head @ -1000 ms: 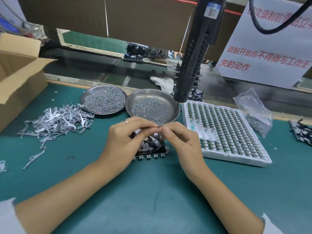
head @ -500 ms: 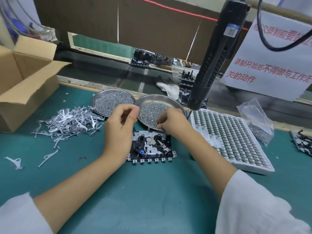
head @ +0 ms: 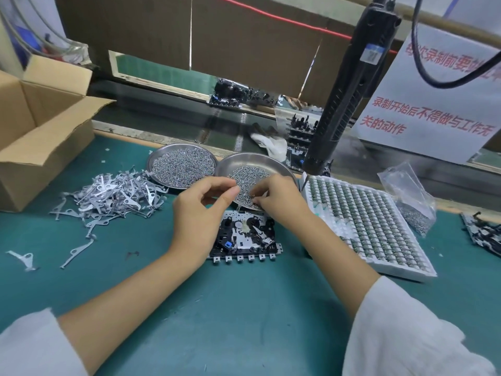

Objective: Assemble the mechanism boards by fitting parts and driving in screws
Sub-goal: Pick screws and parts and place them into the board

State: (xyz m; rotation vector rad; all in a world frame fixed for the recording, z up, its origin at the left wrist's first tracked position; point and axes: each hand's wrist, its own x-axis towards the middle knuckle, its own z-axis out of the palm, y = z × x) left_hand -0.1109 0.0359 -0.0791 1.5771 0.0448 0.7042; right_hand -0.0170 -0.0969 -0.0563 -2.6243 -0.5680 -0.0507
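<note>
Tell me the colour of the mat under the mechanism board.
Teal green mat, head view.

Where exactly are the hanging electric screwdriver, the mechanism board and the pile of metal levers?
Electric screwdriver (head: 342,99), head view, on its black barrel.
Mechanism board (head: 245,238), head view, on its middle.
Pile of metal levers (head: 116,192), head view, on the heap's centre.

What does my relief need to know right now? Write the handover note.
Left hand: above the mechanism board, fingertips pinched; contents too small to tell.
Right hand: fingers down in the right screw dish, picking.
Board lies flat on the mat, partly fitted. Metal levers heaped left, parts tray right, electric screwdriver hanging untouched.
Left: place the screw, then drive it.
</note>
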